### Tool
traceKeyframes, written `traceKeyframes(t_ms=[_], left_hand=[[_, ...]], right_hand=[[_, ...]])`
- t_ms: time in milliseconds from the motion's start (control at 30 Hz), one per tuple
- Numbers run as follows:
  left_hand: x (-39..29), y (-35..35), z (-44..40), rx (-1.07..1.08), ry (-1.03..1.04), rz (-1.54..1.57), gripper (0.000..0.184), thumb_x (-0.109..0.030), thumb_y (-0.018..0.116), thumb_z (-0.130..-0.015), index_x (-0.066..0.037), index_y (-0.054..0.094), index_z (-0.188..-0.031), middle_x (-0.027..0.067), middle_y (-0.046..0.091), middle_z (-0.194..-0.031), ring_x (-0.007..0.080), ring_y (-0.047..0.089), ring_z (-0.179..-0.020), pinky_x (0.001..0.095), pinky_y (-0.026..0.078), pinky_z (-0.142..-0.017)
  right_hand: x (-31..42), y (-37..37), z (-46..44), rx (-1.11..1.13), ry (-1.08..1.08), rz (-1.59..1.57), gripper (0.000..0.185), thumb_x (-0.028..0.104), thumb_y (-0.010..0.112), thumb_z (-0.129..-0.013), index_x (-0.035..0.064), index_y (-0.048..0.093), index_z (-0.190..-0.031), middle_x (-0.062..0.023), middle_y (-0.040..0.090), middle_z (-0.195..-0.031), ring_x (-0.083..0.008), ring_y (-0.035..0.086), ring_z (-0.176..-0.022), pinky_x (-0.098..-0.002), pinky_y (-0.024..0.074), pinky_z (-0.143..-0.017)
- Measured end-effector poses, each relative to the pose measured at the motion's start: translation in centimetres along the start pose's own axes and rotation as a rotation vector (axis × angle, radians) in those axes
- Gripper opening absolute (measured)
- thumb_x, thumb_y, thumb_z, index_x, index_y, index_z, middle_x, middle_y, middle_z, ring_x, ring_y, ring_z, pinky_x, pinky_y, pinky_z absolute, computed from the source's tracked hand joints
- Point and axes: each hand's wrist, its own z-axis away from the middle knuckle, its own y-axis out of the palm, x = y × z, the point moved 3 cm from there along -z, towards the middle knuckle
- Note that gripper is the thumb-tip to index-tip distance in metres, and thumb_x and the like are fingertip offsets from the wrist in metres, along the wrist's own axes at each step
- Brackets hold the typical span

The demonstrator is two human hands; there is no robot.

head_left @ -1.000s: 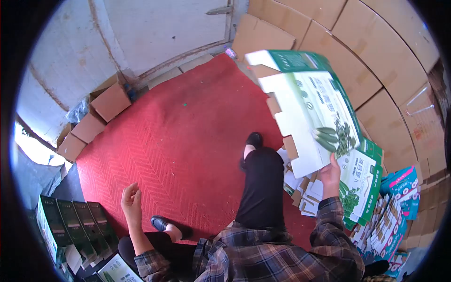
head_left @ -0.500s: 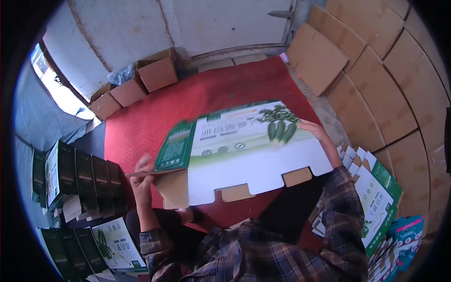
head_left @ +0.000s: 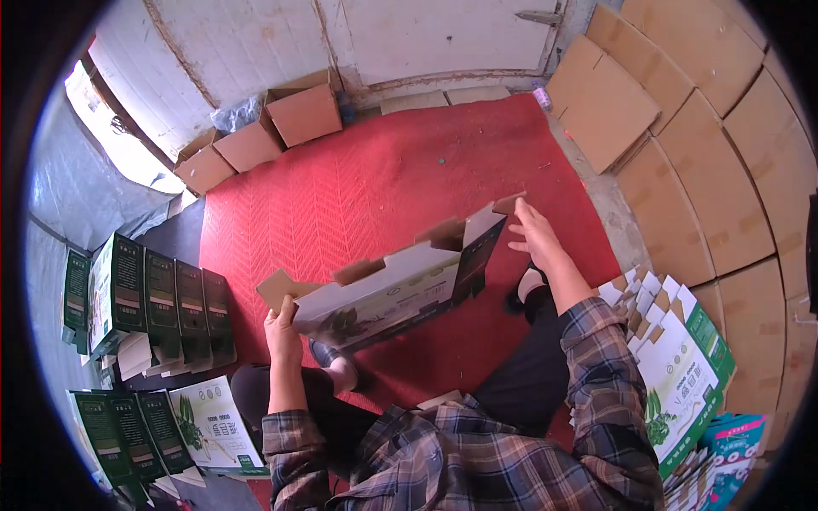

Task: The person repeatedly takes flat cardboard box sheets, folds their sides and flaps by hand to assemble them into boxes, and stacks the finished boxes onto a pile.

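Observation:
A printed cardboard carton (head_left: 392,294), white and dark green with pictures of green vegetables, is tilted in front of my knees. Its brown-edged flaps point upward and its print is upside down. My left hand (head_left: 283,328) grips its left end by the corner flap, thumb on top. At the opposite end, my right hand (head_left: 537,237) has its fingers stretched and spread beside the raised end flap (head_left: 509,203); the fingertips are at the flap, with no grip around it visible.
Folded printed cartons (head_left: 682,366) are stacked at my right, beside a wall of brown boxes (head_left: 716,187). Green cartons (head_left: 162,298) stand in rows at my left. Open brown boxes (head_left: 302,115) line the back beyond the red mat (head_left: 383,179).
The carton has turned over, from its printed face up to its flaps up. My right hand has loosened from its edge and spread its fingers; my left hand still holds an end.

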Motion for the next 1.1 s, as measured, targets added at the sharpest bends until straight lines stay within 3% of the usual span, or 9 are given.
traceKeyframes(t_ms=[33,67,167,300,600,700,800,1000,1100], left_hand=[[-0.2,0.1,0.1,0.029,0.0,0.024,0.025,-0.019,0.07,-0.09,-0.001,0.066,-0.107,0.0058,0.069,-0.099,0.0147,0.064,-0.091,0.0295,0.048,-0.084],[-0.3,0.2,0.2,0.026,-0.002,0.02,0.025,-0.019,0.07,-0.09,-0.001,0.066,-0.107,0.0058,0.069,-0.099,0.0147,0.064,-0.091,0.0295,0.048,-0.084],[-0.5,0.8,0.7,0.07,-0.009,-0.007,0.025,-0.019,0.07,-0.09,-0.002,0.067,-0.107,0.0059,0.069,-0.101,0.0153,0.064,-0.092,0.0309,0.047,-0.086],[-1.0,1.1,1.3,0.12,0.013,-0.027,0.023,-0.016,0.07,-0.09,-0.003,0.069,-0.108,0.0048,0.07,-0.102,0.0145,0.064,-0.092,0.0313,0.047,-0.087],[-1.6,0.8,2.5,0.199,0.036,-0.159,0.019,-0.011,0.068,-0.089,-0.003,0.069,-0.106,0.0049,0.07,-0.099,0.015,0.064,-0.09,0.0314,0.048,-0.085],[-1.8,1.0,2.9,0.203,0.022,-0.157,0.015,-0.01,0.069,-0.089,-0.003,0.071,-0.102,0.0028,0.07,-0.095,0.012,0.064,-0.086,0.0288,0.048,-0.083],[-1.9,1.0,3.0,0.215,0.021,-0.156,0.014,-0.01,0.068,-0.09,-0.003,0.07,-0.101,0.0027,0.07,-0.094,0.0121,0.064,-0.087,0.0285,0.049,-0.082],[-3.0,0.9,2.6,0.072,0.139,-0.054,0.017,-0.012,0.061,-0.094,0.0,0.066,-0.106,0.0047,0.069,-0.099,0.0139,0.064,-0.09,0.0287,0.049,-0.084],[-3.7,1.4,2.7,-0.012,0.19,-0.006,0.023,-0.015,0.057,-0.096,0.001,0.062,-0.112,0.0068,0.067,-0.105,0.0151,0.063,-0.094,0.0293,0.049,-0.085]], right_hand=[[0.7,0.4,0.3,0.079,0.01,0.035,0.097,0.062,0.059,-0.087,-0.0001,0.021,-0.15,-0.0242,0.029,-0.151,-0.0346,0.035,-0.137,-0.0471,0.0408,-0.102],[0.4,1.1,0.3,0.081,0.014,0.033,0.097,0.062,0.059,-0.087,-0.0001,0.021,-0.15,-0.0242,0.029,-0.151,-0.0346,0.035,-0.137,-0.0471,0.0408,-0.102],[-1.2,2.4,-1.0,-0.064,-0.31,0.105,0.119,0.044,0.08,-0.076,-0.0092,0.003,-0.149,-0.03,0.026,-0.15,-0.0349,0.029,-0.14,-0.0388,0.0307,-0.112],[-1.7,5.0,0.0,-0.175,-0.465,0.473,0.124,0.04,0.083,-0.07,-0.0084,0.0,-0.148,-0.0313,0.014,-0.153,-0.039,0.019,-0.144,-0.0418,0.0219,-0.116],[-1.2,8.2,0.2,-0.317,-0.297,0.692,0.119,0.029,0.082,-0.07,-0.0023,-0.001,-0.15,-0.025,0.006,-0.157,-0.0377,0.025,-0.142,-0.0446,0.0401,-0.107],[-0.9,8.5,0.1,-0.293,-0.291,0.609,0.111,0.018,0.076,-0.07,-0.0055,0.002,-0.149,-0.0272,0.012,-0.156,-0.0375,0.018,-0.145,-0.0405,0.0263,-0.116],[-2.5,8.7,-1.2,-0.349,-0.348,0.699,0.106,0.009,0.071,-0.071,-0.0014,0.001,-0.15,-0.0235,0.008,-0.157,-0.0384,0.024,-0.142,-0.0412,0.0342,-0.111],[-1.1,8.2,-0.4,-0.146,-0.478,0.229,0.088,-0.012,0.05,-0.068,0.0011,0.017,-0.149,-0.0189,0.029,-0.149,-0.0306,0.032,-0.139,-0.036,0.0296,-0.112],[2.0,7.8,2.1,-0.119,-0.576,0.29,0.085,-0.013,0.048,-0.069,0.0044,0.025,-0.148,-0.0152,0.039,-0.143,-0.0272,0.04,-0.133,-0.0333,0.0325,-0.109]])
